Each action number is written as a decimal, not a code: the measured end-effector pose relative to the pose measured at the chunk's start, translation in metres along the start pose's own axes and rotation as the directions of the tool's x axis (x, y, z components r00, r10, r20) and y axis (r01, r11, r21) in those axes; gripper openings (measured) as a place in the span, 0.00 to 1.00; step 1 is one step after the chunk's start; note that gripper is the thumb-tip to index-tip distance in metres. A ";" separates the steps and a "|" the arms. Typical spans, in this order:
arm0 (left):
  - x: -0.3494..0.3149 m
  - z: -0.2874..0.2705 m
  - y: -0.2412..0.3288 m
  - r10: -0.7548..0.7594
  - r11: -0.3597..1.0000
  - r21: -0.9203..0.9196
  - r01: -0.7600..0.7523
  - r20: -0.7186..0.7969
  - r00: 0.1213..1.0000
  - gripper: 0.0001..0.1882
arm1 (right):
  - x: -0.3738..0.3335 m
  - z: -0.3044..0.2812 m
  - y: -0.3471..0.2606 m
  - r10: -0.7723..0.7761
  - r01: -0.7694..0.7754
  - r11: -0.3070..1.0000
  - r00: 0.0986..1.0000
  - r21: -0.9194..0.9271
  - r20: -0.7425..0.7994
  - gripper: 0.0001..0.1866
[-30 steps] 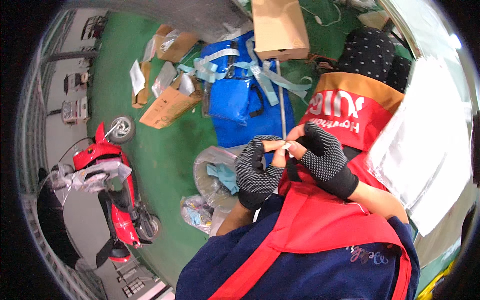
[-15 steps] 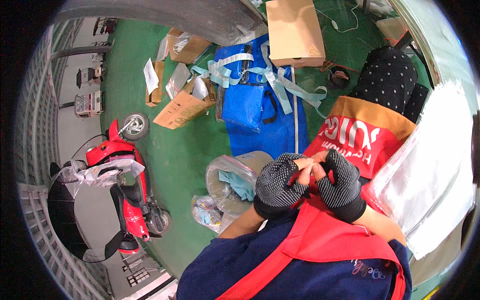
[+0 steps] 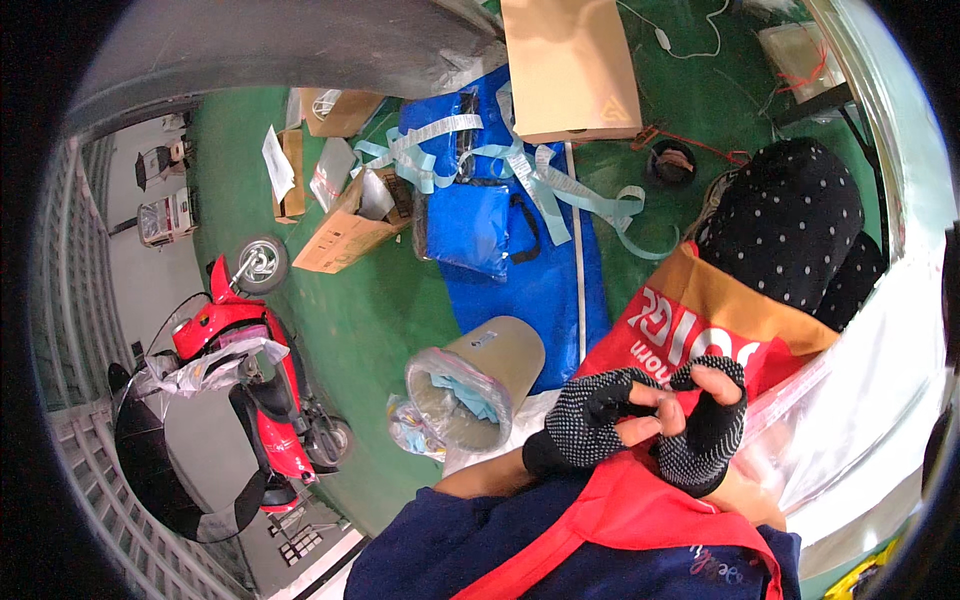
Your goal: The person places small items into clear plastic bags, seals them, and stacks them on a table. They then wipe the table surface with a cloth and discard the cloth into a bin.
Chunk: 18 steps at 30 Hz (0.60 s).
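My left hand [image 3: 592,418] and my right hand [image 3: 712,445] meet in front of my chest, both in black fingerless gloves with white grip dots. The left fingers are bent, with thumb and forefinger pinched near the tip of the right thumb. On the right hand the fingers curl inward, the forefinger arched above the thumb. Anything between the fingertips is too small or hidden to make out. Beneath the hands lies a red apron [image 3: 640,330] with an orange-brown band and white lettering, over dark polka-dot trousers [image 3: 785,225].
Left of my hands a beige bin [image 3: 500,350] with a plastic liner lies tipped over. Beyond are a blue sheet [image 3: 480,300], pale-blue label strips [image 3: 550,190] and a closed carton [image 3: 570,70]. Clear plastic film [image 3: 850,440] lies at right, a red scooter [image 3: 250,370] stands far left.
My hands have moved down and right in the picture, and the right forefinger has lifted away from the pinch. The view has shifted, showing more of the bin.
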State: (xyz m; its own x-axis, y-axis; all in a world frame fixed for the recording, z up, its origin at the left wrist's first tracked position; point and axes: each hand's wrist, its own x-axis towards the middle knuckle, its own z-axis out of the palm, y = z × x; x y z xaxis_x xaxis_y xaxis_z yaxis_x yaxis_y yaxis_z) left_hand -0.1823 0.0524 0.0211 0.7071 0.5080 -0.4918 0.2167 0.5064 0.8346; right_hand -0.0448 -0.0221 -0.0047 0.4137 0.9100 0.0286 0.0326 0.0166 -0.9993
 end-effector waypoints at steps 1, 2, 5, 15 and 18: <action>0.005 0.000 0.003 -0.037 0.999 -0.039 0.037 0.004 0.999 0.12 | 0.001 -0.004 0.001 0.043 -0.044 0.999 0.999 0.031 0.029 0.20; 0.011 -0.002 0.001 0.090 0.992 0.086 -0.090 -0.002 0.996 0.09 | 0.004 -0.007 0.004 0.025 -0.030 0.996 0.998 0.080 0.060 0.20; 0.025 -0.009 -0.001 0.151 0.977 0.143 -0.158 0.059 0.987 0.09 | 0.016 -0.010 0.008 0.091 -0.099 0.974 0.995 0.202 0.046 0.19; 0.067 -0.030 0.006 0.079 0.976 0.196 -0.098 0.104 0.991 0.06 | 0.056 -0.024 0.019 0.435 -0.571 0.680 0.820 0.461 0.373 0.26; 0.074 -0.039 0.009 -0.032 0.984 0.179 0.028 0.022 0.999 0.06 | 0.067 -0.035 0.023 0.296 -0.377 0.918 0.856 0.120 0.424 0.26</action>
State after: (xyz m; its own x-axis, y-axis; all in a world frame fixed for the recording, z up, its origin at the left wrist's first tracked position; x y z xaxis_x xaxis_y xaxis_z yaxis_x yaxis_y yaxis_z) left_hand -0.1541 0.1213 -0.0176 0.7141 0.4762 -0.5131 0.3531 0.3878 0.8514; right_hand 0.0153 0.0249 -0.0246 -0.0223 0.9594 -0.2811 -0.2352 -0.2783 -0.9312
